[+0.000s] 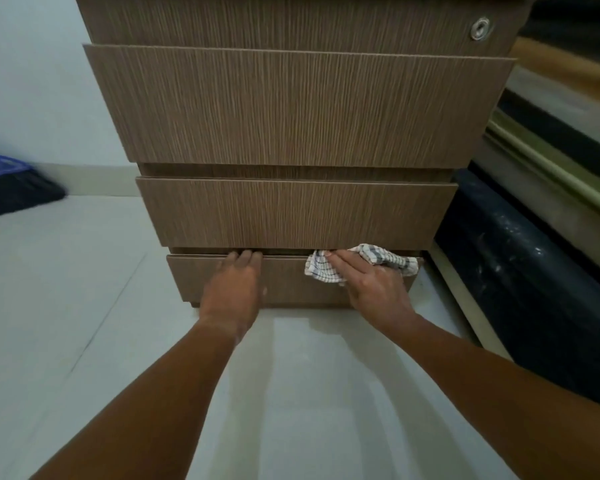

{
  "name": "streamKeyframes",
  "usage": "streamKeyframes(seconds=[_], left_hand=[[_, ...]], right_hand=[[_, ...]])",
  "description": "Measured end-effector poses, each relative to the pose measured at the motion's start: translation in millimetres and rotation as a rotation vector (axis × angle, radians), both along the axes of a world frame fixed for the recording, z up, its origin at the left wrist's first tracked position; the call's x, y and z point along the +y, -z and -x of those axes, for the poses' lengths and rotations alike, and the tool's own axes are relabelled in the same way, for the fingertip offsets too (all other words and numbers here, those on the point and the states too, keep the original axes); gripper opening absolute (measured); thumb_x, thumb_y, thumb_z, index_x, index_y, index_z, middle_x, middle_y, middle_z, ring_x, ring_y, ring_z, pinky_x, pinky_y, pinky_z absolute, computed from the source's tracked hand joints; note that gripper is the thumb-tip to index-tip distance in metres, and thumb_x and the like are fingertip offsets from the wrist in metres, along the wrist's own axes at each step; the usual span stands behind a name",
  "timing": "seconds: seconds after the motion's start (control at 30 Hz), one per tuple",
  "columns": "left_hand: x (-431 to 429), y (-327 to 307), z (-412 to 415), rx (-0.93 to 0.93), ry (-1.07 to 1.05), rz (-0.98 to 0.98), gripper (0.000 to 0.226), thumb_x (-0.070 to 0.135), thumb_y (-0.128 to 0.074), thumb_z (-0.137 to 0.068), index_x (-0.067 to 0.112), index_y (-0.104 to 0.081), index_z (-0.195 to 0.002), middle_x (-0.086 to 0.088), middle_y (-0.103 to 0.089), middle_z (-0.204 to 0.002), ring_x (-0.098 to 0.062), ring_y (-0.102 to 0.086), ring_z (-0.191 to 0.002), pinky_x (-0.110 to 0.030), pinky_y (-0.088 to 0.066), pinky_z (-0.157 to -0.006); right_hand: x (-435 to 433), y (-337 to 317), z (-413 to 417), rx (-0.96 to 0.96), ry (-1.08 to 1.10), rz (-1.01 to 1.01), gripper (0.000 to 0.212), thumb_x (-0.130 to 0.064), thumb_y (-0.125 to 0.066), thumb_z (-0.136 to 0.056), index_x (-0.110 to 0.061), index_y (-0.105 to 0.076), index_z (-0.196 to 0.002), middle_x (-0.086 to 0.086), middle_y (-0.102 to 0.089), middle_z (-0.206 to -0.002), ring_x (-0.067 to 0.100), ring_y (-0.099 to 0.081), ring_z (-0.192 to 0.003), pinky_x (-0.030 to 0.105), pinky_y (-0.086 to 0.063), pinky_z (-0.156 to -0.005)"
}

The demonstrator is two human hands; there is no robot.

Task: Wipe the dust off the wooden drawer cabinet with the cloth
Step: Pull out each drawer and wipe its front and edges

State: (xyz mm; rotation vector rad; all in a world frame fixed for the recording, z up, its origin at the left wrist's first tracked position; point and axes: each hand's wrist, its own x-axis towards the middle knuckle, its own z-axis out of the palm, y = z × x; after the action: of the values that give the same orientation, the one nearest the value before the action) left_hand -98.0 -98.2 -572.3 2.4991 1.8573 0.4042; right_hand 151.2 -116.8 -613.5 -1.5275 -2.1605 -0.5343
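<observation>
The wooden drawer cabinet (298,109) fills the middle of the view, with several grained drawer fronts stacked downward. My left hand (234,285) lies on the bottom drawer front (284,282), its fingertips hooked over the drawer's top edge. My right hand (371,285) presses a white checked cloth (326,270) flat against the right part of the same drawer front, fingers stretched out over it. Part of the cloth bunches up at the drawer's top right edge.
A round metal lock (479,28) sits at the cabinet's top right. Dark and olive rolled or stacked materials (534,265) lie close along the cabinet's right side. A blue and black object (11,185) rests on the pale tiled floor (66,289) at far left.
</observation>
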Motion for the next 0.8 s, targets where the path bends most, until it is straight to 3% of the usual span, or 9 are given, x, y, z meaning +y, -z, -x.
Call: streamKeyframes(seconds=[0.07, 0.17, 0.3, 0.5, 0.63, 0.8], left_hand=[[1, -4, -2, -0.014, -0.001, -0.015, 0.036, 0.026, -0.063, -0.094, 0.015, -0.057, -0.128, -0.005, -0.064, -0.121, -0.025, -0.059, -0.112, -0.036, -0.051, -0.087], [-7, -13, -4, 0.051, -0.036, -0.072, 0.019, 0.029, -0.058, -0.097, 0.016, -0.065, -0.108, -0.006, -0.071, -0.097, -0.027, -0.068, -0.09, -0.032, -0.041, -0.065], [-23, -19, 3, 0.081, -0.065, -0.098, 0.022, 0.027, -0.054, -0.099, 0.017, -0.073, -0.096, -0.009, -0.071, -0.082, -0.031, -0.068, -0.078, -0.036, -0.049, -0.063], [-35, -20, -16, 0.088, -0.031, -0.052, 0.025, 0.031, -0.054, -0.099, 0.023, -0.077, -0.093, -0.01, -0.069, -0.082, -0.033, -0.066, -0.081, -0.032, -0.039, -0.062], [-25, -10, -1, 0.045, -0.037, -0.042, 0.027, 0.035, -0.057, -0.096, 0.025, -0.078, -0.082, -0.003, -0.069, -0.071, -0.029, -0.064, -0.071, -0.03, -0.039, -0.064], [-24, -8, 8, 0.017, -0.061, -0.004, 0.026, 0.046, -0.061, -0.091, 0.026, -0.077, -0.085, -0.004, -0.071, -0.076, -0.031, -0.065, -0.073, -0.032, -0.046, -0.062]], right_hand=[[-8, 9, -11, 0.069, 0.064, -0.036, 0.054, -0.01, -0.069, -0.083, -0.017, -0.061, -0.136, 0.004, -0.065, -0.132, 0.027, -0.071, -0.081, 0.039, -0.059, -0.062], [-25, 21, -23, 0.198, 0.215, -0.061, 0.044, -0.018, -0.065, -0.089, -0.018, -0.061, -0.133, 0.009, -0.061, -0.126, 0.031, -0.06, -0.109, 0.044, -0.048, -0.089], [-45, 31, -37, 0.216, 0.448, -0.063, 0.042, -0.04, -0.042, -0.096, -0.021, -0.061, -0.128, 0.01, -0.057, -0.121, 0.032, -0.05, -0.116, 0.047, -0.032, -0.098], [-73, 37, -25, 0.368, 0.546, -0.097, 0.034, -0.035, -0.044, -0.095, -0.023, -0.062, -0.121, 0.006, -0.057, -0.122, 0.027, -0.05, -0.121, 0.054, -0.023, -0.114], [-61, 41, 30, 0.303, 0.438, -0.037, 0.034, -0.023, -0.066, -0.087, -0.026, -0.064, -0.12, 0.004, -0.06, -0.12, 0.027, -0.053, -0.118, 0.052, -0.027, -0.114], [-46, 32, 74, 0.19, 0.185, -0.026, 0.038, -0.02, -0.072, -0.084, -0.03, -0.067, -0.12, 0.0, -0.065, -0.111, 0.025, -0.056, -0.101, 0.043, -0.035, -0.092]])
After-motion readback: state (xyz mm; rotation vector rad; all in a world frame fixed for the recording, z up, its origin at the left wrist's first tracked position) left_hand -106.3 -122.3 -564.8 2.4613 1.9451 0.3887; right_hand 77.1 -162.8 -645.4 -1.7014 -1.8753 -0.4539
